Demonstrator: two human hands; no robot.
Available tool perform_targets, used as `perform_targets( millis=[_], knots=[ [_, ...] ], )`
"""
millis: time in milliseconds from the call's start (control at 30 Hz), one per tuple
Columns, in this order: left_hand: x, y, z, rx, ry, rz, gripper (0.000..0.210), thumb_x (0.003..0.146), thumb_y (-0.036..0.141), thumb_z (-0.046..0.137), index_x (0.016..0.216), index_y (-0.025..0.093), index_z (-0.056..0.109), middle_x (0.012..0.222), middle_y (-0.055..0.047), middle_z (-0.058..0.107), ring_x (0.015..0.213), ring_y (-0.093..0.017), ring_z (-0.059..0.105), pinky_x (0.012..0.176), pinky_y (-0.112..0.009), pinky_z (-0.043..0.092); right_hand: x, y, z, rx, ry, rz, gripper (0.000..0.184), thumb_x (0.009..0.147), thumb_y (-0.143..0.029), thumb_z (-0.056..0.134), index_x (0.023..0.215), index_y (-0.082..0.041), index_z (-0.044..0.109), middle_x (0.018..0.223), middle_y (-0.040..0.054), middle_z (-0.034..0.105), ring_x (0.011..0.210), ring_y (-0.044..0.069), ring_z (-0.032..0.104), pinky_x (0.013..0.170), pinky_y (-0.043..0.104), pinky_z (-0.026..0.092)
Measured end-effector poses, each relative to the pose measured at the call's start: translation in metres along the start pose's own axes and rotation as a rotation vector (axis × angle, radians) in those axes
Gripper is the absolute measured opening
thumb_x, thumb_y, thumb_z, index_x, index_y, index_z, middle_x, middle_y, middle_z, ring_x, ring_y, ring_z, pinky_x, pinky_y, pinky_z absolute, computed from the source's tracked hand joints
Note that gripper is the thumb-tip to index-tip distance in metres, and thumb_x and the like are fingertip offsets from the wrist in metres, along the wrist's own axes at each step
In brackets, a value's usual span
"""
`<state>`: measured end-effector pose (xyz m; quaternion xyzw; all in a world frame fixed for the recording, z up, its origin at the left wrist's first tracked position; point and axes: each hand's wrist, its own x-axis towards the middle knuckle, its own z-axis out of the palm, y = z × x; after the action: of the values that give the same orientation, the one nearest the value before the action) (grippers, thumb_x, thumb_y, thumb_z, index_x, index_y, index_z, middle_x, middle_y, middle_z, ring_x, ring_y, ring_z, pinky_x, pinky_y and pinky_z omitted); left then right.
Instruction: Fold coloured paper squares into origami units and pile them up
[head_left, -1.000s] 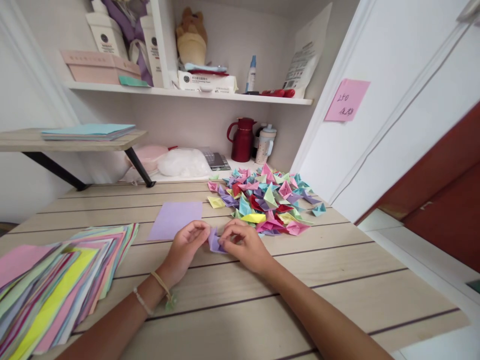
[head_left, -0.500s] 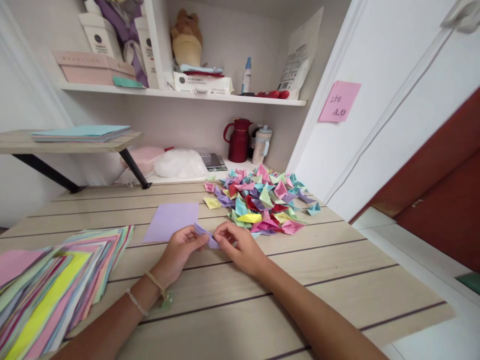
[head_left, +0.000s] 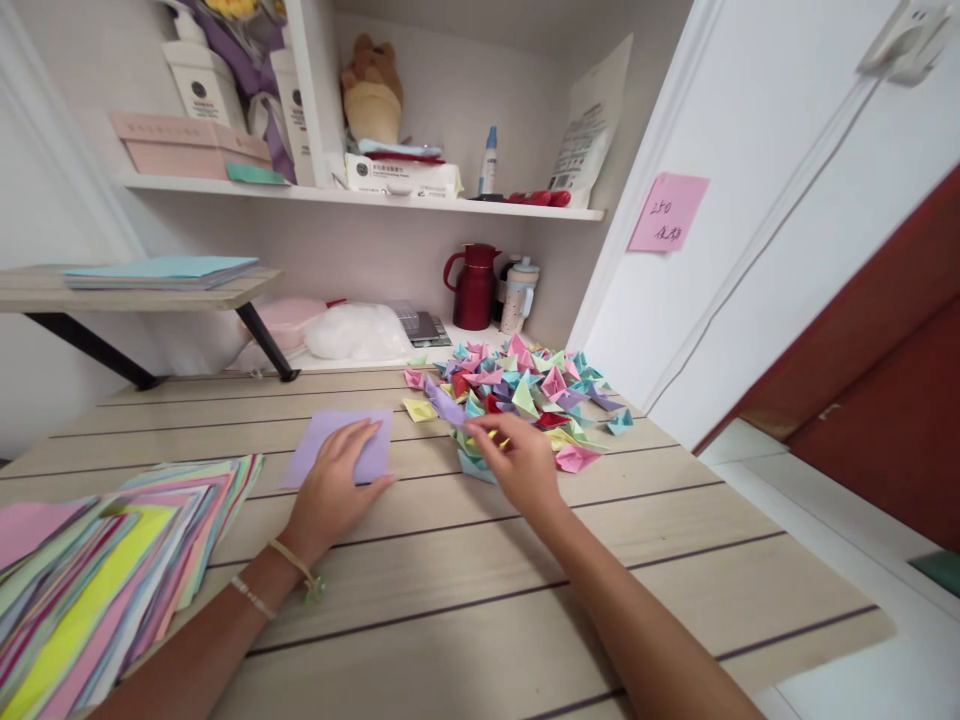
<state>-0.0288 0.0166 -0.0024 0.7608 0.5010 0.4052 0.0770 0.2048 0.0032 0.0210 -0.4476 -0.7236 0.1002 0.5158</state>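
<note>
My left hand [head_left: 334, 490] lies over a flat purple square sheet [head_left: 375, 455], fingers stretched out and thumb apart. It covers the lower left part of the sheet. Between the thumb and fingers of my right hand [head_left: 517, 460] is one end of a purple folded paper boat [head_left: 448, 405]. That boat is at the near left edge of a heap of folded paper boats [head_left: 525, 395] in pink, green, blue, red, yellow and purple. Part of the heap is hidden behind my right hand.
A fanned stack of coloured paper [head_left: 112, 590] covers the table's left side. Behind it stands a small raised shelf [head_left: 225, 292] with black legs. A red jug [head_left: 475, 285] and a pale tumbler [head_left: 520, 297] stand at the back. A pink note [head_left: 667, 212] hangs on the wall.
My right hand has moved right and away with the purple boat, to the heap. My left hand has let go of the boat and moved left onto the purple sheet.
</note>
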Motion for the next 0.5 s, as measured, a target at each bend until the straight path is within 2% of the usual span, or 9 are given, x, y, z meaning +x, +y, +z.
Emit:
perform_targets(
  millis=[100,167,233,300,367,500],
  knots=[
    [-0.001,-0.009,-0.001,0.246,-0.058,-0.027,0.06,0.07,0.044,0.062,0.123,0.017,0.052,0.129,-0.013,0.052,0.122,-0.031,0.043,0.102,-0.046,0.033,0.009,0.016,-0.02,-0.27,0.173,0.102,0.026,0.083,-0.038,0.051,0.087,-0.02,0.068,0.08,0.0049,0.067,0.057,0.014,0.056,0.054,0.026,0.04],
    [-0.001,-0.012,-0.001,0.306,-0.144,-0.08,0.049,0.075,0.047,0.055,0.113,0.016,0.06,0.123,-0.013,0.058,0.117,-0.03,0.049,0.099,-0.044,0.038,0.012,0.026,-0.028,-0.406,0.224,0.147,0.025,0.082,-0.037,0.05,0.087,-0.02,0.068,0.077,0.004,0.065,0.06,0.015,0.055,0.054,0.026,0.038],
    [-0.001,-0.013,-0.002,0.331,-0.192,-0.087,0.04,0.08,0.046,0.049,0.102,0.018,0.066,0.115,-0.01,0.064,0.112,-0.028,0.054,0.096,-0.041,0.041,0.013,0.031,-0.032,-0.514,0.29,0.158,0.027,0.082,-0.033,0.05,0.1,-0.02,0.065,0.074,0.0033,0.062,0.062,0.016,0.054,0.052,0.025,0.035],
    [-0.001,-0.011,-0.002,0.346,-0.195,-0.067,0.038,0.08,0.046,0.048,0.1,0.019,0.068,0.112,-0.009,0.066,0.111,-0.027,0.056,0.096,-0.04,0.041,0.012,0.031,-0.03,-0.582,0.349,0.125,0.03,0.082,-0.031,0.049,0.107,-0.02,0.062,0.074,0.003,0.059,0.062,0.016,0.053,0.051,0.025,0.034],
    [-0.001,-0.008,-0.003,0.353,-0.194,-0.071,0.044,0.077,0.048,0.051,0.106,0.019,0.065,0.115,-0.009,0.064,0.111,-0.027,0.056,0.096,-0.039,0.041,0.01,0.027,-0.025,-0.595,0.373,0.059,0.03,0.082,-0.029,0.049,0.108,-0.02,0.061,0.072,0.0025,0.057,0.062,0.016,0.052,0.051,0.025,0.033],
    [-0.001,-0.004,-0.003,0.351,-0.211,-0.151,0.048,0.076,0.05,0.051,0.112,0.02,0.063,0.119,-0.007,0.062,0.112,-0.027,0.055,0.095,-0.039,0.042,0.004,0.016,-0.015,-0.517,0.322,-0.088,0.026,0.083,-0.025,0.048,0.104,-0.02,0.062,0.071,0.0027,0.057,0.063,0.015,0.052,0.054,0.024,0.036]
  ],
)
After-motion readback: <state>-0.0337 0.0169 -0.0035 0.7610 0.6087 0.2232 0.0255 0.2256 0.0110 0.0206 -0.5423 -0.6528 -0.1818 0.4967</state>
